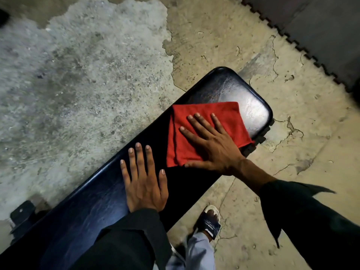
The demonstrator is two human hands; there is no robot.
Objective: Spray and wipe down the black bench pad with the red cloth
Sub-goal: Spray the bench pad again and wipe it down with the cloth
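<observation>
The black bench pad [101,201] runs from the lower left toward the right centre of the frame. The red cloth [204,133], folded, lies near its far end, pressed flat under the right hand [212,145], fingers spread wide. The left hand [144,184] rests open, palm down, just beside it on the bench.

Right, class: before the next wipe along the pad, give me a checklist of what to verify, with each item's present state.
1. Cloth flat on the pad: ok.
2. Right hand pressing on the cloth, palm down, fingers spread: ok.
3. Left hand braced flat on the bare pad, off the cloth: ok.
4. Pad end beyond the cloth shows sheen; wet or just glossy: cannot tell.
5. Spray bottle within reach: cannot tell, none in view.
6. Footing, sandalled foot on the floor beside the bench: ok.
</observation>
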